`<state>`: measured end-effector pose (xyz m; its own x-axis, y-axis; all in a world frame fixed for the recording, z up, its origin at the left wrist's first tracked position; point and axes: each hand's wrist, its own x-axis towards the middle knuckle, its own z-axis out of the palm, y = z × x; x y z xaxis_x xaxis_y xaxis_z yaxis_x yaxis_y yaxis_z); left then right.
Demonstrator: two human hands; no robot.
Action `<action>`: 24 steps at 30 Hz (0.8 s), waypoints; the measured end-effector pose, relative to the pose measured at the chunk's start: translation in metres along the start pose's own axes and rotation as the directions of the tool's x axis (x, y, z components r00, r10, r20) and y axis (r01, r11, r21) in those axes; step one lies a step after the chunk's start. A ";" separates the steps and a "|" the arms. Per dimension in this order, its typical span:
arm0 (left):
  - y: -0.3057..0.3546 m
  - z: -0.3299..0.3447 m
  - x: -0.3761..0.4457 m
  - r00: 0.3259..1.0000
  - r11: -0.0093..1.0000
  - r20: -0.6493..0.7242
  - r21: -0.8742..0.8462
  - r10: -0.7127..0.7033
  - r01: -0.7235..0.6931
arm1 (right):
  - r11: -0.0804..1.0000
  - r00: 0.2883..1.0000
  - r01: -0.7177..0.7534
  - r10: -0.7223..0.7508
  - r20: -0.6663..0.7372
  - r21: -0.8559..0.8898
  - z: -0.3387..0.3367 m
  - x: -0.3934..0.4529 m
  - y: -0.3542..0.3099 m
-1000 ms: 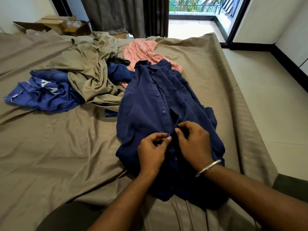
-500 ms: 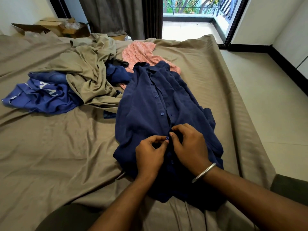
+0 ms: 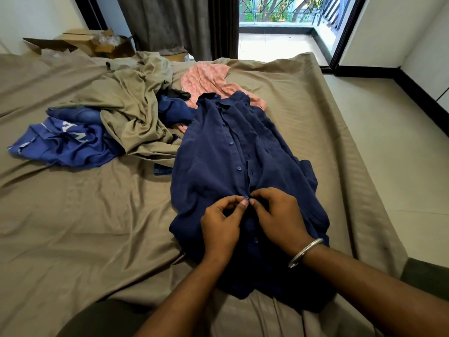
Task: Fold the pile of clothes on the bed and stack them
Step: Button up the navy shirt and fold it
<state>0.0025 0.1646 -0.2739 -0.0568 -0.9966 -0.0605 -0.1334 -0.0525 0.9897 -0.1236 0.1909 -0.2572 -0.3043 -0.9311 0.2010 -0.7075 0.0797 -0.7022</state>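
Observation:
A navy button-up shirt (image 3: 213,166) lies front-up on the bed (image 3: 73,227), collar away from me. My left hand (image 3: 222,224) pinches a blue button at the shirt's placket. Right beside it, my right hand (image 3: 279,215), a metal bangle on its wrist, pinches the opposite placket edge. Further back lies the unfolded pile: an olive garment (image 3: 131,113), a blue printed shirt (image 3: 63,144), jeans (image 3: 77,114), a dark blue piece (image 3: 173,109) and a pink patterned garment (image 3: 206,77).
Olive sheet covers the bed, with bare sheet at the left front. The bed's right edge (image 3: 352,147) drops to a pale tiled floor (image 3: 401,154). Cardboard boxes (image 3: 97,43) and dark curtains (image 3: 175,23) stand behind the bed, beside an open balcony door.
Both hands have moved slightly up the placket, from a lower spot to a button a little higher. The shirt and the pile have stayed in place.

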 end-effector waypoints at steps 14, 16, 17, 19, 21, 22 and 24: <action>0.000 0.000 -0.001 0.998 0.996 -0.051 0.076 0.044 -0.040 | 0.997 0.998 -0.045 0.047 -0.047 0.056 0.001 0.001 0.001; 0.000 0.001 -0.002 0.998 0.993 -0.042 0.104 0.053 -0.049 | 0.999 0.991 0.024 -0.028 -0.132 -0.036 -0.001 0.000 0.000; 0.000 0.002 -0.002 0.998 0.992 -0.029 0.117 0.057 -0.053 | 0.995 0.986 0.065 -0.076 -0.146 -0.076 -0.002 -0.001 0.000; -0.001 0.001 -0.003 0.998 0.990 -0.019 0.129 0.061 -0.058 | 0.985 0.984 0.138 -0.149 -0.099 -0.105 -0.003 -0.002 -0.001; -0.002 0.000 -0.003 0.997 0.989 -0.026 0.131 0.067 -0.063 | 0.981 0.983 0.175 -0.178 -0.033 -0.086 -0.002 -0.003 -0.001; -0.002 0.000 -0.003 0.997 0.990 -0.029 0.124 0.067 -0.063 | 0.981 0.984 0.177 -0.179 -0.020 -0.075 -0.002 -0.003 0.000; -0.003 -0.001 -0.001 0.998 0.995 -0.023 0.088 0.054 -0.052 | 0.986 0.987 0.157 -0.158 -0.014 -0.051 -0.001 -0.001 0.002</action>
<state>0.0037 0.1661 -0.2767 -0.0411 -0.9991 -0.0038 -0.2164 0.0052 0.9763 -0.1253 0.1921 -0.2579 -0.1976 -0.9268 0.3193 -0.7782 -0.0497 -0.6261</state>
